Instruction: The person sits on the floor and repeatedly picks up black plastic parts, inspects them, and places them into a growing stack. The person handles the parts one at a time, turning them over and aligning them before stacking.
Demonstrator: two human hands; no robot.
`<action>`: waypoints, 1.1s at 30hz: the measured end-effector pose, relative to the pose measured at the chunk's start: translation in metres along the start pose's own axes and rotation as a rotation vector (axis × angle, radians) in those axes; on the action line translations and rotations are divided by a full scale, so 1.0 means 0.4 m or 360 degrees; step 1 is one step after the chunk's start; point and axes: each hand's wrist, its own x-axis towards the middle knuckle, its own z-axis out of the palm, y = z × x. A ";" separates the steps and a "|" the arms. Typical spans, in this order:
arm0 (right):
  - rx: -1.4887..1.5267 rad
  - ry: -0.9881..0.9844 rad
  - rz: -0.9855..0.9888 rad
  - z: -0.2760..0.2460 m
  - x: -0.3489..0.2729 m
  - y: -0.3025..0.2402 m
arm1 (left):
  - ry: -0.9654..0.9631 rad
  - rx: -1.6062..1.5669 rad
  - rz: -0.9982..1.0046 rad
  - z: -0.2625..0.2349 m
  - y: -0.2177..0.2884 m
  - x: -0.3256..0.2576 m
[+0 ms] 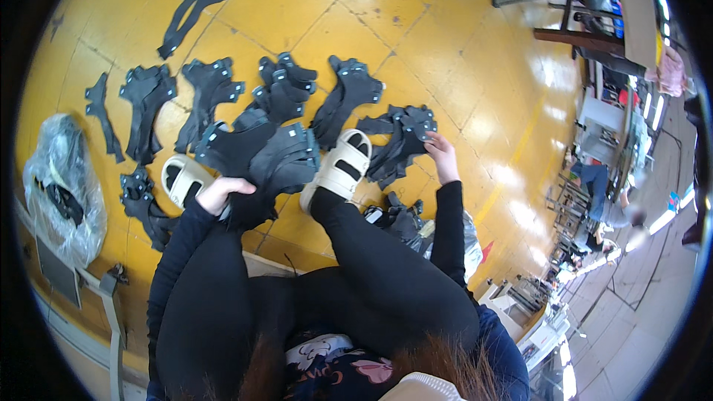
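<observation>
My left hand (226, 194) is closed around the lower edge of a thick bunch of black cut fabric pieces (260, 152), held up in front of my feet. Small pale stickers mark the corners of these pieces. My right hand (442, 156) is at the right edge of a pile of similar black fabric pieces (401, 141) on the floor; its fingertips pinch a stickered corner there. The ends of those fingers are small and partly hard to make out.
More stacks of black fabric pieces (148, 108) lie in a row on the yellow tiled floor (297, 11). My cream sandals (345, 167) stand among them. A clear plastic bag (67, 186) is at the left, beside a grey metal frame (111, 304). Tables and machines line the right.
</observation>
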 end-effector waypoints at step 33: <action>0.0081 0.1267 0.0320 0.262 0.034 0.164 | 0.0098 0.0045 -0.0117 -0.032 -0.027 0.007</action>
